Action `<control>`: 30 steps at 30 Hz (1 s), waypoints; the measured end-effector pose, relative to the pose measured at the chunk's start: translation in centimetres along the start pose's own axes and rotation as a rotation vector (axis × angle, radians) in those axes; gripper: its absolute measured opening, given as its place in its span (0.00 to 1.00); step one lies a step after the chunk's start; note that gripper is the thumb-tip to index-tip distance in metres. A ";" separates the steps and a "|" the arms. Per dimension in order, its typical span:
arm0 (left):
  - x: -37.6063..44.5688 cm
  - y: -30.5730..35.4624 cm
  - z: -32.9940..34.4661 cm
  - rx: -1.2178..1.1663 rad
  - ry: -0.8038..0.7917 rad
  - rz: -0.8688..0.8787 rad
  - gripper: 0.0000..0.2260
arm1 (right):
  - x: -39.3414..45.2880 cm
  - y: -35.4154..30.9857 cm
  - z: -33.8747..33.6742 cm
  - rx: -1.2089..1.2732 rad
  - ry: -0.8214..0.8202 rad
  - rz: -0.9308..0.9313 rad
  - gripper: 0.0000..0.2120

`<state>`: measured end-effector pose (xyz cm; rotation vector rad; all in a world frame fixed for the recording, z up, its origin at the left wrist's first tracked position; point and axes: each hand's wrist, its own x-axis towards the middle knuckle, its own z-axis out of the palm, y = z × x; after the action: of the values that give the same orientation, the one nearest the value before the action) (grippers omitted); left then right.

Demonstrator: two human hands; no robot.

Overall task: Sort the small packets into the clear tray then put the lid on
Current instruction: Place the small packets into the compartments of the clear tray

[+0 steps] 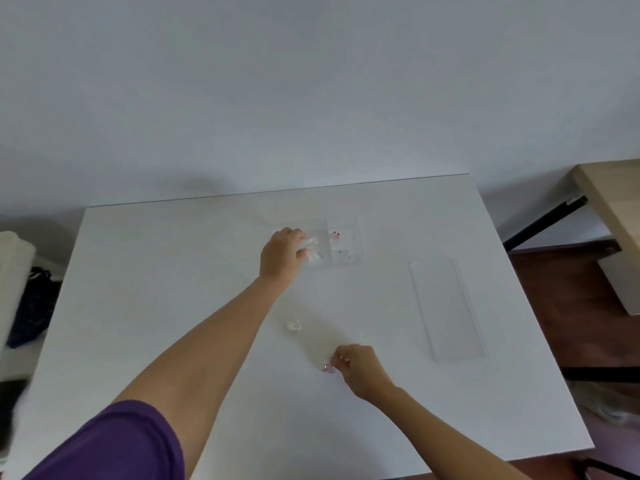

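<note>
A clear tray with compartments stands on the white table, far of centre. Small packets lie in it, one with red bits. My left hand reaches over the tray's left compartment and its fingers pinch a clear packet there. My right hand rests near the table's front and its fingertips close on a small pinkish packet lying on the table. One more small white packet lies loose between my arms. The clear flat lid lies on the table to the right.
A wooden bench with a dark metal frame stands beyond the table's right edge. A dark bag sits off the left edge. A pale wall runs behind the table.
</note>
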<state>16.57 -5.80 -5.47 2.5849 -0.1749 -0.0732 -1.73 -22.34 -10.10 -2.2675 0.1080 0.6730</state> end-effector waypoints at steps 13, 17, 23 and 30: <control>-10.6 -4.7 0.2 -0.164 -0.343 -0.110 0.20 | 7.1 -5.5 -9.3 0.136 0.372 -0.079 0.05; -11.4 -4.3 1.2 -0.129 -0.344 -0.127 0.23 | 10.3 -7.8 -10.6 0.103 0.422 -0.094 0.04; -11.6 -4.1 1.8 -0.130 -0.296 -0.164 0.15 | 13.6 -10.0 -10.9 0.073 0.424 -0.082 0.04; -11.3 -4.5 1.9 -0.192 -0.235 -0.179 0.12 | 15.4 -10.3 -9.7 0.032 0.370 -0.065 0.04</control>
<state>5.66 -1.38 -9.26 2.3883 -0.0194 -0.4389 18.53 -19.84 -5.47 -2.3308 0.2205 0.2104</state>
